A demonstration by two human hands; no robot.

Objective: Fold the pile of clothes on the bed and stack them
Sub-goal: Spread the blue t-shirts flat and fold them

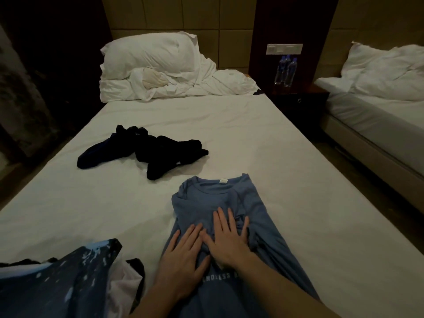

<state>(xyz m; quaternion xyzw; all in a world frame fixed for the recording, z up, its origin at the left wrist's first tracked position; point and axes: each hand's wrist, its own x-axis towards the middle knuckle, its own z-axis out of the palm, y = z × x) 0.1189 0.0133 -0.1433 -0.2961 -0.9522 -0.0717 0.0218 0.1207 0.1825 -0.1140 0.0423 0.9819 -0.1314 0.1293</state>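
Observation:
A blue T-shirt (213, 198) lies on the white bed (263, 143), collar pointing away from me, both sides folded inward. My left hand (183, 255) and my right hand (227, 239) rest flat on its middle, side by side, fingers straight, just above white lettering. Farther up the bed, to the left, a crumpled pile of dark clothes (142, 152) lies loose. At the bottom left sits a dark blue printed garment (62, 278) with white and black cloth beneath it.
White pillows and a bunched duvet (160, 70) fill the head of the bed. A dark nightstand (296, 99) with water bottles (285, 70) stands to the right, then a second bed (378, 106). A floor gap separates the beds.

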